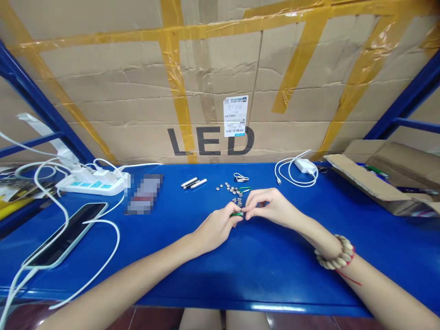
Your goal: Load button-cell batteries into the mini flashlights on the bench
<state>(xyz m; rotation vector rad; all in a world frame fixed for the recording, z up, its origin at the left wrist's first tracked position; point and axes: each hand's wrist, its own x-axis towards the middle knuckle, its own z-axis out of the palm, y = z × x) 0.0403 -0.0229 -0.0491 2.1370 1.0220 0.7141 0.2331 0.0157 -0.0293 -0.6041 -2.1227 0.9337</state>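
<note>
Both my hands meet at the middle of the blue table. My left hand is closed, its fingers pinching a small green object. My right hand has its fingertips pinched together at the same green object, touching its right end. Just beyond my fingers lie several small silver button cells, another green piece and a small white loop. Three silver metal tubes lie to the left of them. A bead bracelet is on my right wrist.
A phone on a white cable lies at the left. A white power strip with plugs stands behind it. A white charger and cable lie at the back right, beside an open cardboard box. A cardboard wall marked LED closes the back.
</note>
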